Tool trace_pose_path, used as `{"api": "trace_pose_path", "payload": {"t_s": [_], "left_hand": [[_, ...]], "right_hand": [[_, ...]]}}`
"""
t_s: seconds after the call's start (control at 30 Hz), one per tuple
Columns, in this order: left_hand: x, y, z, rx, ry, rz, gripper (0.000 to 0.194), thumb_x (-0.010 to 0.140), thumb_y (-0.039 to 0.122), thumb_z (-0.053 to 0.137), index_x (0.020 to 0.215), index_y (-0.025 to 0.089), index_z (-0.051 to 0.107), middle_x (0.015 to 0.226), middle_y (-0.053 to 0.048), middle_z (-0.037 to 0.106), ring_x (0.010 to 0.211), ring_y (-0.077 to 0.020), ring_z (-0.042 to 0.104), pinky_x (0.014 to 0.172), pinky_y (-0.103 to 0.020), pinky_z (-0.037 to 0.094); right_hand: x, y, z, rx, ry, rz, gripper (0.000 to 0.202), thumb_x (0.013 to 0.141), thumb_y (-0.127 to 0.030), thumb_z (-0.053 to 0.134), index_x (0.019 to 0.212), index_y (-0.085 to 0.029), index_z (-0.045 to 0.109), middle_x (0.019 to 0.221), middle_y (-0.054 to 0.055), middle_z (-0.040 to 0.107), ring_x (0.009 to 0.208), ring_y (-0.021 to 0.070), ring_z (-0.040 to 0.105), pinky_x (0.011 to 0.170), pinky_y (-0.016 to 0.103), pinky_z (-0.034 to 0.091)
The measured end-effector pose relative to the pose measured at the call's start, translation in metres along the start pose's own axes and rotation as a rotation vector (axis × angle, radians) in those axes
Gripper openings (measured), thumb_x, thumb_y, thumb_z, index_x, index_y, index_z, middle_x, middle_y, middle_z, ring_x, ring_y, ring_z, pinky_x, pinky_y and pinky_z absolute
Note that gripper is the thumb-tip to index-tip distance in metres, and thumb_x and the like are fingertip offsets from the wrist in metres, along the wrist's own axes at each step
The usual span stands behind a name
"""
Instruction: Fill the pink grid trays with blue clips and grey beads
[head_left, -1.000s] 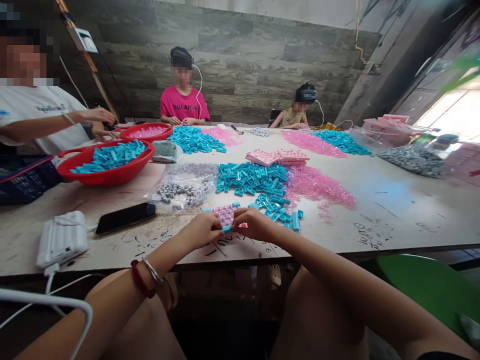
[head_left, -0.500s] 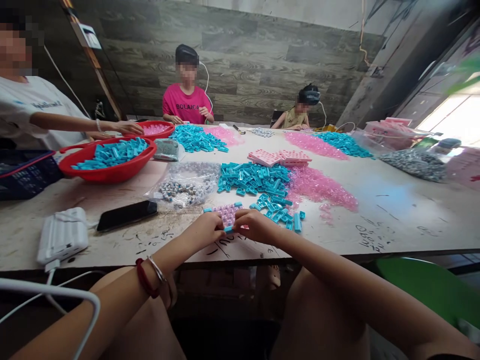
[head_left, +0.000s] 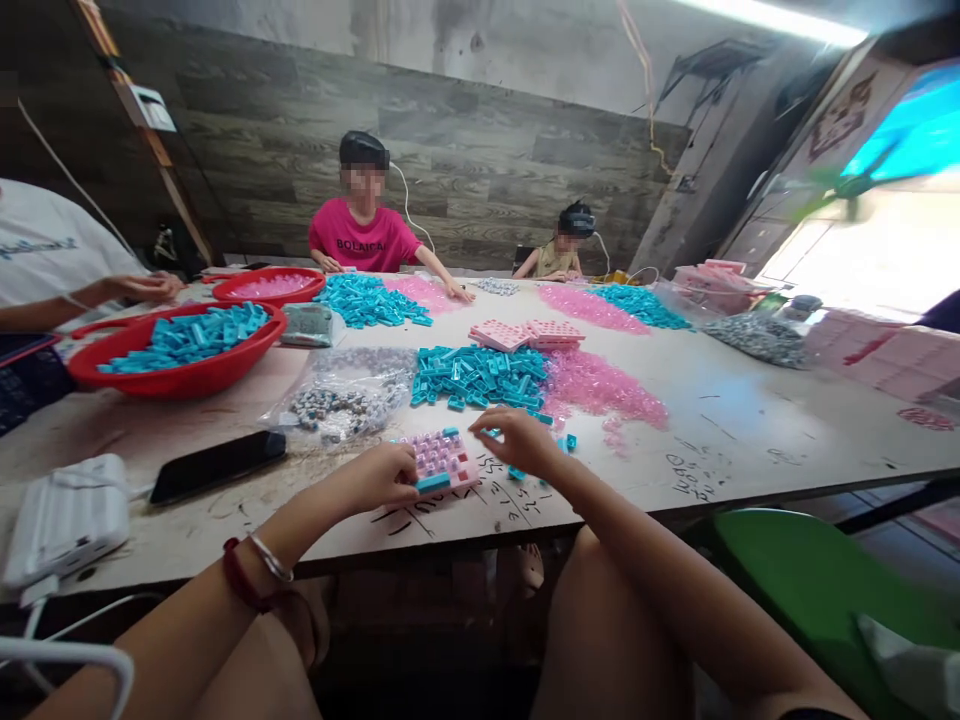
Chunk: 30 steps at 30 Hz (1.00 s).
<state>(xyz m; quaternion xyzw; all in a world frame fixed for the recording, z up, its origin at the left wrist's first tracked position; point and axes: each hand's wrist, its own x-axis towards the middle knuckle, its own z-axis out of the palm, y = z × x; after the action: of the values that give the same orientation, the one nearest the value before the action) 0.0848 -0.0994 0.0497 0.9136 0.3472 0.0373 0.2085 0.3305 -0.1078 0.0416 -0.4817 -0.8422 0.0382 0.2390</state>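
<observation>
My left hand (head_left: 390, 474) grips the left edge of a small pink tray (head_left: 454, 466), which holds rows of clear pink pieces and a few blue blocks. A blue block (head_left: 433, 484) lies along its near edge by my left fingertips. My right hand (head_left: 517, 438) hovers just right of the tray, fingers curved with thumb and forefinger close together; a bit of blue shows at the fingertips, but whether it is held is unclear. Beyond them are a pile of blue blocks (head_left: 480, 374) and a heap of clear pink pieces (head_left: 604, 388).
Left are a black phone (head_left: 219, 466), a white power bank (head_left: 71, 515), a bag of beads (head_left: 337, 400) and a red basket of blue blocks (head_left: 187, 376). Pink trays (head_left: 525, 335) lie behind the piles. Three people sit around the table; a green stool (head_left: 810, 570) stands right.
My right hand has left the tray and moved right, toward the loose blue blocks. My left hand stays on the tray. The view has shifted; the person at left has drawn a hand back from the basket.
</observation>
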Motion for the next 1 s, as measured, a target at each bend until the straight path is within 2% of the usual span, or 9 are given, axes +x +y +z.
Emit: {"api": "trace_pose_path", "payload": {"t_s": [0.07, 0.13, 0.27, 0.43, 0.6, 0.7, 0.8, 0.9, 1.0], "left_hand": [[-0.004, -0.008, -0.002, -0.024, -0.022, 0.052, 0.011, 0.07, 0.021, 0.058, 0.061, 0.015, 0.062, 0.068, -0.001, 0.055, 0.06, -0.011, 0.048, 0.054, -0.021, 0.031], [-0.007, -0.016, -0.003, -0.057, -0.054, 0.101, 0.011, 0.07, 0.024, 0.058, 0.068, 0.016, 0.065, 0.069, -0.001, 0.055, 0.062, -0.0113, 0.049, 0.055, -0.021, 0.032], [-0.009, -0.024, -0.002, -0.098, -0.064, 0.15, 0.012, 0.071, 0.025, 0.057, 0.071, 0.016, 0.066, 0.07, -0.001, 0.054, 0.063, -0.0117, 0.048, 0.055, -0.021, 0.032], [-0.009, -0.021, -0.003, -0.094, -0.048, 0.152, 0.007, 0.067, 0.019, 0.057, 0.067, 0.016, 0.064, 0.07, 0.0, 0.052, 0.061, -0.0107, 0.046, 0.055, -0.021, 0.031], [-0.009, -0.018, -0.004, -0.101, -0.056, 0.137, 0.005, 0.064, 0.017, 0.058, 0.062, 0.015, 0.061, 0.068, 0.0, 0.052, 0.061, -0.0102, 0.045, 0.054, -0.02, 0.031], [-0.01, -0.018, -0.003, -0.087, -0.052, 0.115, 0.004, 0.064, 0.017, 0.057, 0.064, 0.015, 0.061, 0.07, -0.001, 0.054, 0.062, -0.011, 0.047, 0.055, -0.02, 0.032], [-0.011, -0.016, -0.003, -0.055, -0.046, 0.093, 0.004, 0.065, 0.018, 0.058, 0.066, 0.015, 0.061, 0.071, -0.001, 0.055, 0.064, -0.0115, 0.047, 0.056, -0.02, 0.032], [-0.013, -0.012, -0.003, -0.038, -0.045, 0.075, 0.005, 0.066, 0.018, 0.059, 0.069, 0.015, 0.062, 0.071, -0.002, 0.056, 0.063, -0.0115, 0.048, 0.055, -0.02, 0.032], [-0.013, -0.012, -0.005, -0.064, -0.047, 0.074, 0.011, 0.069, 0.021, 0.058, 0.075, 0.015, 0.065, 0.075, -0.002, 0.059, 0.065, -0.0119, 0.051, 0.056, -0.02, 0.035]], "right_hand": [[-0.003, 0.03, -0.01, -0.161, 0.068, 0.224, 0.023, 0.081, -0.018, 0.053, 0.1, -0.019, 0.065, 0.102, 0.007, 0.065, 0.097, 0.0196, 0.057, 0.082, 0.032, 0.045], [-0.007, 0.059, -0.015, -0.278, 0.033, 0.383, 0.028, 0.079, -0.016, 0.055, 0.105, -0.017, 0.063, 0.107, 0.009, 0.063, 0.103, 0.0217, 0.055, 0.088, 0.034, 0.043], [-0.012, 0.091, -0.013, -0.321, -0.044, 0.454, 0.029, 0.076, -0.016, 0.059, 0.104, -0.017, 0.063, 0.108, 0.008, 0.063, 0.103, 0.0208, 0.056, 0.09, 0.031, 0.042], [-0.011, 0.095, -0.008, -0.316, -0.036, 0.442, 0.025, 0.075, -0.013, 0.057, 0.098, -0.02, 0.066, 0.105, 0.004, 0.064, 0.099, 0.0178, 0.057, 0.089, 0.027, 0.043], [-0.011, 0.095, -0.01, -0.346, 0.031, 0.468, 0.028, 0.077, -0.008, 0.052, 0.099, -0.021, 0.066, 0.105, 0.005, 0.064, 0.097, 0.0181, 0.058, 0.084, 0.028, 0.045], [-0.009, 0.091, -0.011, -0.293, 0.042, 0.292, 0.027, 0.077, -0.007, 0.052, 0.095, -0.02, 0.067, 0.102, 0.005, 0.065, 0.097, 0.0178, 0.057, 0.085, 0.029, 0.045], [-0.005, 0.086, -0.01, -0.27, -0.07, 0.131, 0.028, 0.076, -0.005, 0.052, 0.093, -0.021, 0.068, 0.1, 0.003, 0.066, 0.098, 0.0174, 0.056, 0.085, 0.029, 0.045], [0.0, 0.084, -0.004, -0.365, -0.154, 0.237, 0.028, 0.077, -0.007, 0.052, 0.098, -0.019, 0.066, 0.103, 0.005, 0.065, 0.1, 0.0187, 0.056, 0.087, 0.028, 0.043], [0.005, 0.086, 0.003, -0.397, -0.147, 0.307, 0.027, 0.078, -0.009, 0.05, 0.101, -0.015, 0.065, 0.104, 0.01, 0.063, 0.1, 0.0208, 0.056, 0.087, 0.028, 0.042]]}}
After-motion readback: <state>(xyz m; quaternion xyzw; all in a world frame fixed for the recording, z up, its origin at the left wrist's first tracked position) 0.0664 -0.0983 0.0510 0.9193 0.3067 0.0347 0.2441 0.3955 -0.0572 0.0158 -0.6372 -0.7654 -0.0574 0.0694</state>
